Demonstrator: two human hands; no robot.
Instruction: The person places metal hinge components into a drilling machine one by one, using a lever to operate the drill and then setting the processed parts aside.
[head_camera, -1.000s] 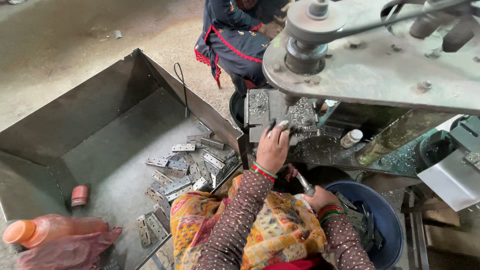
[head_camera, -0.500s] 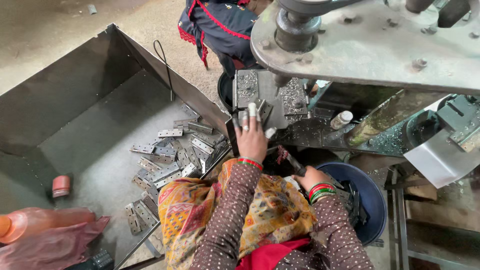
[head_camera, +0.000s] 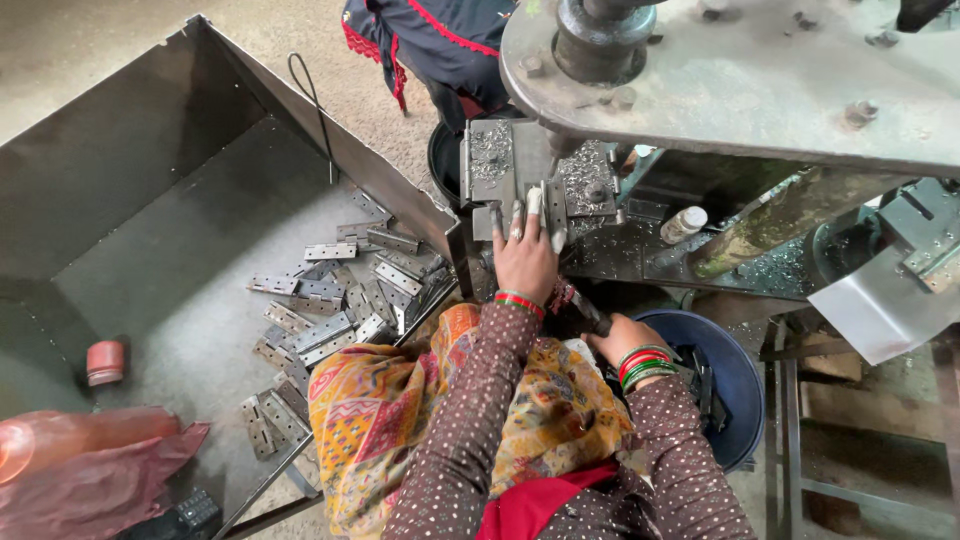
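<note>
The left hand (head_camera: 525, 255) rests with spread fingers on a metal plate (head_camera: 520, 205) at the press (head_camera: 740, 70). The right hand (head_camera: 620, 340) is closed around a dark handle (head_camera: 585, 312) above the blue tub (head_camera: 735, 375).

Hinge plates (head_camera: 330, 300) lie in a metal bin (head_camera: 150, 170) left of the press (head_camera: 530, 175), a tub (head_camera: 735, 370) at right.
</note>
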